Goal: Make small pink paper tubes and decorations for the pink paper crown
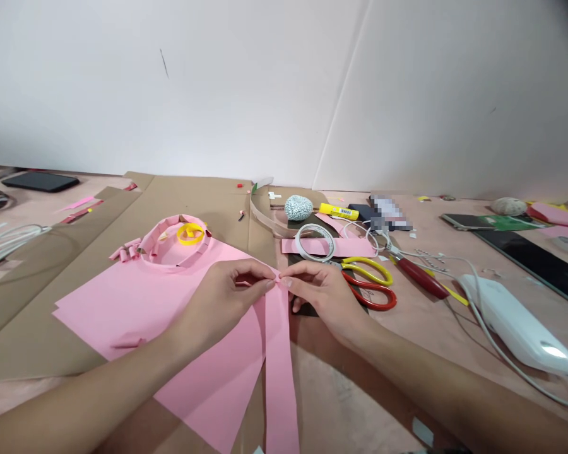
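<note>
A: Where's the work right now?
B: Low centre of the view. The left hand [220, 309] and right hand [324, 296] meet over the top end of a pink paper strip [280, 378], which runs toward the person across a pink paper sheet [118, 315].
A: State of the fingers?
B: Closed to a tight pinch on both sides. The left fingers [265, 284] come in from one side, the right fingers [288, 279] from the other, and both have hold of the strip's end. Any fold there is hidden by the fingertips.
A: Step in hand?
B: Seems to be shaping that end by hand. No tool held.
A: And what does the grip call for?
B: Steady pressure at the tips, with the long end lying loose.
A: Around them?
B: Beyond the sheet, a pink paper ring [168, 222] holds a yellow paper ring [178, 234], on brown cardboard [208, 195]. To the right, scissors [366, 261] and a tape roll [312, 226] lie untouched.
</note>
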`<state>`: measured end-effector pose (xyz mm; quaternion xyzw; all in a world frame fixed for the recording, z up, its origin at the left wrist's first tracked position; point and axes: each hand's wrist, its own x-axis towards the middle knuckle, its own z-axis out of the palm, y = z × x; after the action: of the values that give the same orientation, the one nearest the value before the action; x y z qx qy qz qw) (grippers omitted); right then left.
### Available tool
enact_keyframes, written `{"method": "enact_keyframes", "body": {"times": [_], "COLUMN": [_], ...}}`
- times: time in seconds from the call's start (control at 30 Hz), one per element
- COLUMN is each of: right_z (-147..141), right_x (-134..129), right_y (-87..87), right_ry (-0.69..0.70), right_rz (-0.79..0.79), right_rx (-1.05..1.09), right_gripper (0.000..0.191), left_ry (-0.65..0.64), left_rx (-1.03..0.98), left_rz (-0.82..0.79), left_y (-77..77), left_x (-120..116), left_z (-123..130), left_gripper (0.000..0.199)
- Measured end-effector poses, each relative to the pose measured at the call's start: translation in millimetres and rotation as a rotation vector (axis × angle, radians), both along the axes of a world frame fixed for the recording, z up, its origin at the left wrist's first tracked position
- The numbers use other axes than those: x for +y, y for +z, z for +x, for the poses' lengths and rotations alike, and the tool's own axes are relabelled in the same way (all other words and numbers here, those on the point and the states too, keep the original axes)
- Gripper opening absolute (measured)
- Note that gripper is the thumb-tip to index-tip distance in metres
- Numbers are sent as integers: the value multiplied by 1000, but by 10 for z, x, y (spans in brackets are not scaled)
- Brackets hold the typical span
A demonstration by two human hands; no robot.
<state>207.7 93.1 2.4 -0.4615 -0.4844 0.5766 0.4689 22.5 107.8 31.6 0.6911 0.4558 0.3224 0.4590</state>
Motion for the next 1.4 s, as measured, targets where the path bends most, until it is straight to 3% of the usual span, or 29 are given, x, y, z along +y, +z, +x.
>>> {"method": "enact_keyframes", "body": {"times": [0.73,1.1,1.4], "right_z": [-23,-5,-6], "right_x": [-17,-5,0], "right_y": [-6,35,-27], "right_ry": [-37,7,-44], "right_rz": [-21,-34,-16], "right_rx": [41,48,79], "right_gripper": [20,22,17], "left_ry": [-5,30,19], "left_rx": [-21,2,-20], "left_rz": [-50,14,-77], "left_y": [-24,-11,19], "left_x": [2,7,35], "left_z": [-20,-21,6], "left_gripper": [19,16,22]}}
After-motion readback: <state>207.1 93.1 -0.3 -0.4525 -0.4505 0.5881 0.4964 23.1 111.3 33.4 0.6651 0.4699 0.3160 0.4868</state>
